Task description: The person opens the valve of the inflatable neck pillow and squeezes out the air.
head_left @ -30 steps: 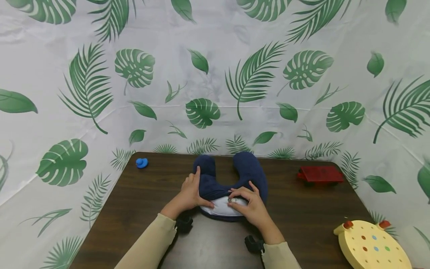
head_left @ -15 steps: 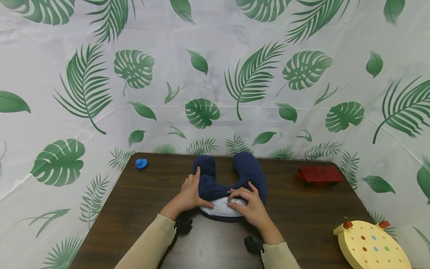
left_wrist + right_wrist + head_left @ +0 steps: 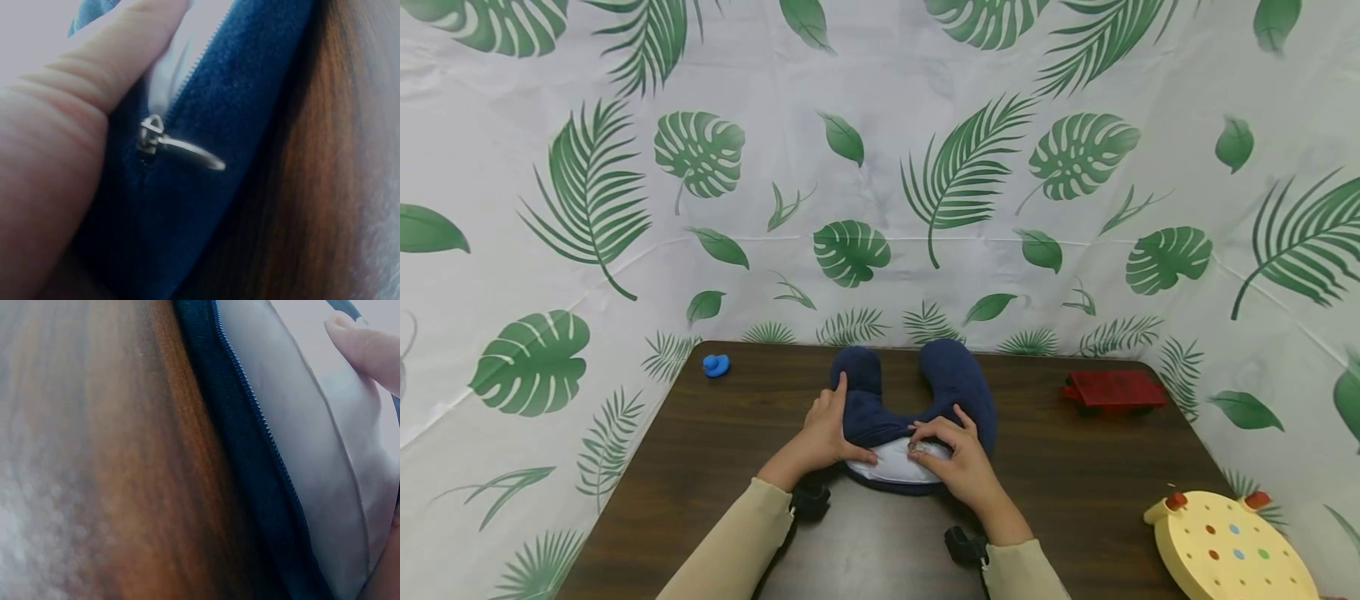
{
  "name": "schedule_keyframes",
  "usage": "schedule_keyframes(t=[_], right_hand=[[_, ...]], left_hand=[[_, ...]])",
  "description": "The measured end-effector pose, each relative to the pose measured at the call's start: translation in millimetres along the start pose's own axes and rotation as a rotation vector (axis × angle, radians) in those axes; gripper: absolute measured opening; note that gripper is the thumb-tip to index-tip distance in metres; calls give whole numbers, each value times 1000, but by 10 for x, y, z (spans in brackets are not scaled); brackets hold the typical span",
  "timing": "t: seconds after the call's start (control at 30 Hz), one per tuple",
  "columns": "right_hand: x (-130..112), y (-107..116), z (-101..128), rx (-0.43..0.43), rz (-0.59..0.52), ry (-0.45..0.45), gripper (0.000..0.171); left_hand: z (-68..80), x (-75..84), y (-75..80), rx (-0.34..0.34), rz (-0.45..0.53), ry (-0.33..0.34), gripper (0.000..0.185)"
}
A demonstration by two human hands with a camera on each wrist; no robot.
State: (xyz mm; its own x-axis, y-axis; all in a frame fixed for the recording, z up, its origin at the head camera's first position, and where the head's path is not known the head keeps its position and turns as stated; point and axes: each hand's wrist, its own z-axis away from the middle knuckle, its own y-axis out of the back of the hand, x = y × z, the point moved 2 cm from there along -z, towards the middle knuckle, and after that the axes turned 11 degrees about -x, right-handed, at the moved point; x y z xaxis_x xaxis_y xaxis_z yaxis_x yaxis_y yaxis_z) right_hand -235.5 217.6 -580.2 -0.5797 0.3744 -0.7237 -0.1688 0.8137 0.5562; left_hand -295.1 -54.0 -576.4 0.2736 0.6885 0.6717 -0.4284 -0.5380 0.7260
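Observation:
A navy U-shaped neck pillow (image 3: 966, 383) lies on the table, its zipper undone along the near side, so that a white inner lining (image 3: 895, 463) shows. My left hand (image 3: 827, 429) rests on the pillow's left side, index finger straight and thumb on the lining. Beside that thumb, a metal zipper pull (image 3: 190, 153) hangs at the end of the opening in the left wrist view. My right hand (image 3: 958, 454) pinches a small pale thing (image 3: 916, 447) between thumb and index finger over the lining; its kind is unclear. The right thumb (image 3: 369, 353) overlaps the lining in the right wrist view.
On the dark wooden table (image 3: 752, 417) sit a blue rubber duck (image 3: 716, 365) at the far left and a red toy vehicle (image 3: 1116, 389) at the far right. A round yellow toy (image 3: 1232, 546) with coloured dots stands at the near right corner. A leaf-patterned cloth (image 3: 850, 192) hangs behind.
Both hands and the pillow stay where they were. Only the small pale thing at the right fingertips looks slightly turned.

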Motion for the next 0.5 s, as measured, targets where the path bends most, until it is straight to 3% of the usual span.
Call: schedule_keyframes(t=[0.5], right_hand=[[-31, 4, -3, -13, -2, 4, 22]], left_hand=[[9, 5, 6, -5, -7, -1, 162]])
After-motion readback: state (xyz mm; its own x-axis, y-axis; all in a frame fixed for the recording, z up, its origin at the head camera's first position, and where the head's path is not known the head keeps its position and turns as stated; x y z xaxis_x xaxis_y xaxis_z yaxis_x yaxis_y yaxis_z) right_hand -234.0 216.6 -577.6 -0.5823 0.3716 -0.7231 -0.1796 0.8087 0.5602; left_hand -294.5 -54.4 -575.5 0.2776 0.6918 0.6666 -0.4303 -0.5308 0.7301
